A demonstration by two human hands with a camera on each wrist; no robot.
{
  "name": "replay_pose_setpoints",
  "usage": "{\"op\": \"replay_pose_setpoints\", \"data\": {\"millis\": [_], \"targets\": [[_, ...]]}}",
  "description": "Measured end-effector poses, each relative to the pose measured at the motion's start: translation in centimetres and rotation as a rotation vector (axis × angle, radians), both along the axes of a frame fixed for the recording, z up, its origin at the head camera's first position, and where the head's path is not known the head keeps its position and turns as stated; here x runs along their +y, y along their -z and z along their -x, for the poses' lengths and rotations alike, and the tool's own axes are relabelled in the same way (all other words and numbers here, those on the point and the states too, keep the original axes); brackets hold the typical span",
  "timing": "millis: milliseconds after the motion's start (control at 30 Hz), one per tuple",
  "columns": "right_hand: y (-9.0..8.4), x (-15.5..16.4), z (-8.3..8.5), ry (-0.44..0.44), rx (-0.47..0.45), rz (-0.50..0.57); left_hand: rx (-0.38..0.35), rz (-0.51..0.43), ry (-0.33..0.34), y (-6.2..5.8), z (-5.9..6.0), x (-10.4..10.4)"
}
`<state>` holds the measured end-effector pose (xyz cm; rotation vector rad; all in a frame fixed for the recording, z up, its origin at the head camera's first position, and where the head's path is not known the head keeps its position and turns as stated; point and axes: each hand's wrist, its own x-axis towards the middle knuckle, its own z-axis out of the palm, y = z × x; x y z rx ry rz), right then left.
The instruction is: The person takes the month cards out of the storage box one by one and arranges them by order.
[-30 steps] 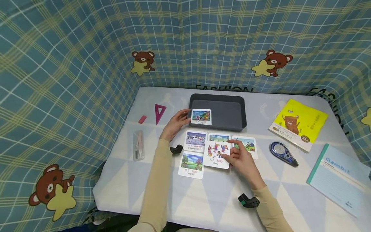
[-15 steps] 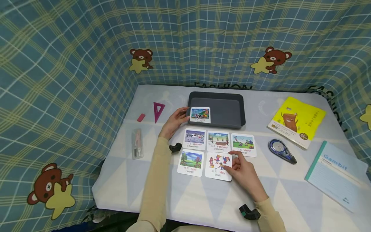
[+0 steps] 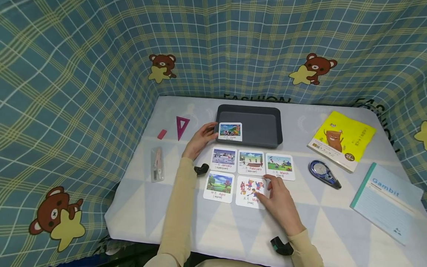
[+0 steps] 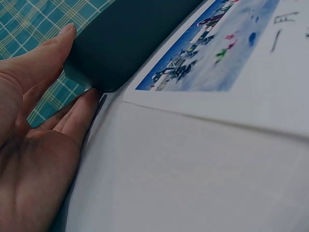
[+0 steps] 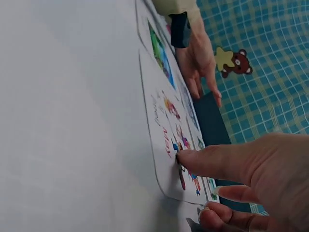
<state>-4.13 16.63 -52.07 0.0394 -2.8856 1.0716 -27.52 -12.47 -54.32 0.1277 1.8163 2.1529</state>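
Right hand [image 3: 279, 202] has its thumb pressed flat on the May card [image 3: 251, 192], other fingers loosely curled at its right edge, not really gripping anything. That card lies on the table [image 3: 233, 230] just below February [image 3: 251, 162], beside April [image 3: 219, 187], with January [image 3: 224, 160] and March [image 3: 280, 166] in the top row. Left hand [image 3: 199, 142] is relaxed, fingertips touching the corner of the dark tray [image 3: 263, 128], right by the June card [image 3: 230, 131] leaning on its rim.
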Motion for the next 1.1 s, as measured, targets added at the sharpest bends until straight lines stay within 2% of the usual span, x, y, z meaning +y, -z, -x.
{"op": "replay_pose_setpoints", "data": {"millis": [100,200,300,433,567,733,900,1100], "targets": [[-0.4,0.1,1.0,-0.017,0.017,0.046,0.002,0.003,-0.001,0.1,0.1,-0.1],[-1.5,0.0,2.9,-0.037,0.029,0.13,0.01,0.019,0.0,0.0,0.1,-0.3],[-3.3,-0.3,5.6,-0.047,0.023,0.21,0.023,0.037,-0.002,-0.2,0.2,-0.5],[-5.0,-0.7,10.0,-0.071,0.01,0.281,0.031,0.042,-0.007,-0.4,0.3,-0.8],[-4.9,-0.9,14.9,-0.103,-0.021,0.318,0.028,0.038,-0.002,-0.5,0.3,-0.7],[-3.3,-1.5,19.8,-0.138,-0.112,0.307,0.021,0.037,0.005,-0.3,0.2,-0.5],[-2.1,-2.5,22.3,-0.131,-0.232,0.223,0.021,0.049,0.013,0.2,0.0,-0.1],[-2.1,-3.5,23.3,-0.117,-0.273,0.122,0.03,0.055,0.004,0.5,-0.1,0.1]]}}
